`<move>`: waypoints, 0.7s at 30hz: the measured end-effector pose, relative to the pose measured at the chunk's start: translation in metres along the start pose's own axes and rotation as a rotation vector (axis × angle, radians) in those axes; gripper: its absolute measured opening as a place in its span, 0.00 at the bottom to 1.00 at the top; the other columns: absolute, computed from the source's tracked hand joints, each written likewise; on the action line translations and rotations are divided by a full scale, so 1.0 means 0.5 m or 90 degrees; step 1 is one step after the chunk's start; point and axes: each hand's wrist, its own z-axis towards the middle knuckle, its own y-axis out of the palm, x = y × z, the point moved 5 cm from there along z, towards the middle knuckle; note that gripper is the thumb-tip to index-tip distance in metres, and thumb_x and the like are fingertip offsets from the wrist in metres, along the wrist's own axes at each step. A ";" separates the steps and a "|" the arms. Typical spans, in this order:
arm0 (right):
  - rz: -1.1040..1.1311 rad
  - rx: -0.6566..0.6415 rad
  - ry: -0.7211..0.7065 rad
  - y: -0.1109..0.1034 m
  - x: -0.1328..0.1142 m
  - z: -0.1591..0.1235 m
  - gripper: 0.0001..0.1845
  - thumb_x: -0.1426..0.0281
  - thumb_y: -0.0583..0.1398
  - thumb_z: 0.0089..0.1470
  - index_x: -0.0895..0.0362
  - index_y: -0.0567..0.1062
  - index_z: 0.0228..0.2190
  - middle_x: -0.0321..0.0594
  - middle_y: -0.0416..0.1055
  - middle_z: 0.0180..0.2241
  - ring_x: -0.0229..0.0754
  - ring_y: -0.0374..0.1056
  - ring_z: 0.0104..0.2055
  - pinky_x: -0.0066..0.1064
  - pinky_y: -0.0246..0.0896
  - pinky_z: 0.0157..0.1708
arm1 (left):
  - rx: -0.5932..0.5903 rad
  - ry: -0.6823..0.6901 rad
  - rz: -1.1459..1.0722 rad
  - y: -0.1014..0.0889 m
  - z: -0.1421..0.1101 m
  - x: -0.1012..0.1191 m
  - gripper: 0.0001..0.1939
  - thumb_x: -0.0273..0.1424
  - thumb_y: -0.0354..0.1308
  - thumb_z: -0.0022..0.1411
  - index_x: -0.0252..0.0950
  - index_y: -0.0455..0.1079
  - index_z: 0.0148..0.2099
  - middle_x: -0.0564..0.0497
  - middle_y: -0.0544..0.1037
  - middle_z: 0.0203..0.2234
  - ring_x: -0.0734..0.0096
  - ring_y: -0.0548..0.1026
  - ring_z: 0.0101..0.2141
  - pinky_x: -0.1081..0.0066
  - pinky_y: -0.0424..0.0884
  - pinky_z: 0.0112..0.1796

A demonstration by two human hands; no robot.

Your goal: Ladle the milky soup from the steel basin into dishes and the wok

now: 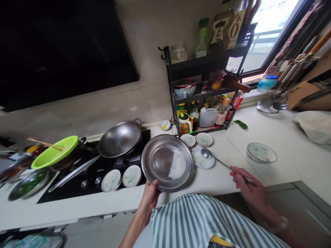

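Along the tiled wall in front of you runs the white surface (287, 165), the widest thing in view. On its left part sits the black stove (69, 191), and to the right of the stove stands a dark rack (201, 65) with bottles and jars on its shelves. At the back of the stove you have a wok (120, 137), its long handle pointing toward you and to the left. Nearer to you, to the wok's right, is a steel basin (157, 162); a patch of white liquid (178, 164) lies in its right half. Farther left, a lime green bowl (42, 158) carries a pair of chopsticks (43, 143), and just in front of it is a metal bowl (44, 179) with green leaves.

Your left hand (152, 193) is closed on the basin's near rim, thumb over the edge and fingers mostly hidden beneath. Your right hand (245, 182) is curled around the handle of a ladle (219, 161), whose scoop is over a shallow dish (205, 167) of pale liquid; whether they touch is unclear.

Two small bowls (119, 184) of pale liquid with green bits sit side by side at the stove's front edge. Two more such bowls (205, 145) stand at the foot of the rack, and one lone bowl (253, 158) is farther right. Smaller yet are a little saucer (165, 128) of something yellow, left of the rack, and a green sprig (241, 124) lying on its right.
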 end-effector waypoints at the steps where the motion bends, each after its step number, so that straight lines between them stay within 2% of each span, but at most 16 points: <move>1: 0.023 0.036 0.048 0.001 0.010 0.000 0.15 0.61 0.56 0.56 0.56 0.75 0.41 0.40 0.72 0.27 0.36 0.64 0.21 0.28 0.62 0.19 | -0.001 -0.002 0.001 0.000 0.000 -0.001 0.15 0.22 0.55 0.39 0.37 0.61 0.34 0.57 0.70 0.18 0.77 0.66 0.19 0.76 0.59 0.21; 3: 0.089 0.103 0.123 0.003 0.019 -0.001 0.15 0.60 0.57 0.55 0.57 0.74 0.40 0.39 0.72 0.24 0.36 0.62 0.20 0.28 0.60 0.17 | -0.002 -0.010 0.003 -0.001 0.001 -0.003 0.16 0.22 0.55 0.40 0.37 0.61 0.35 0.57 0.70 0.18 0.77 0.66 0.18 0.76 0.60 0.22; 6: 0.200 0.139 0.159 0.015 0.003 -0.003 0.16 0.59 0.60 0.53 0.57 0.73 0.39 0.40 0.72 0.24 0.36 0.62 0.20 0.27 0.58 0.16 | -0.001 -0.016 0.004 0.000 0.000 -0.004 0.16 0.22 0.54 0.40 0.37 0.60 0.35 0.58 0.70 0.18 0.78 0.65 0.18 0.76 0.59 0.22; 8: 0.239 0.111 0.155 0.030 -0.015 -0.003 0.17 0.58 0.60 0.52 0.57 0.73 0.40 0.41 0.73 0.25 0.36 0.62 0.20 0.27 0.58 0.16 | 0.001 -0.013 0.002 0.001 0.000 -0.003 0.15 0.22 0.55 0.39 0.37 0.60 0.34 0.59 0.69 0.17 0.77 0.65 0.18 0.76 0.58 0.21; 10: 0.228 0.044 0.142 0.052 -0.030 -0.003 0.18 0.58 0.60 0.53 0.57 0.73 0.40 0.41 0.73 0.25 0.36 0.61 0.19 0.28 0.58 0.16 | 0.002 -0.011 0.002 0.002 -0.001 -0.002 0.15 0.23 0.55 0.39 0.37 0.60 0.33 0.59 0.68 0.16 0.78 0.64 0.18 0.77 0.57 0.21; 13: 0.175 -0.054 0.093 0.091 -0.040 -0.004 0.18 0.57 0.57 0.55 0.58 0.73 0.40 0.41 0.73 0.24 0.36 0.62 0.19 0.28 0.60 0.16 | -0.001 -0.012 0.007 0.004 0.000 -0.002 0.14 0.23 0.55 0.39 0.37 0.59 0.32 0.59 0.67 0.16 0.78 0.64 0.17 0.76 0.57 0.21; 16: 0.121 -0.128 -0.004 0.128 -0.049 -0.002 0.17 0.59 0.55 0.57 0.57 0.75 0.40 0.41 0.73 0.26 0.36 0.63 0.20 0.27 0.62 0.17 | -0.004 -0.008 0.011 0.003 0.002 -0.003 0.15 0.23 0.55 0.39 0.37 0.60 0.33 0.59 0.68 0.16 0.79 0.63 0.17 0.76 0.58 0.21; 21: 0.055 -0.193 -0.157 0.168 -0.071 0.001 0.14 0.63 0.55 0.57 0.53 0.77 0.39 0.44 0.75 0.33 0.39 0.69 0.28 0.28 0.66 0.23 | -0.007 0.003 0.015 0.005 0.002 -0.002 0.17 0.24 0.55 0.38 0.37 0.61 0.35 0.58 0.70 0.18 0.76 0.66 0.18 0.75 0.60 0.22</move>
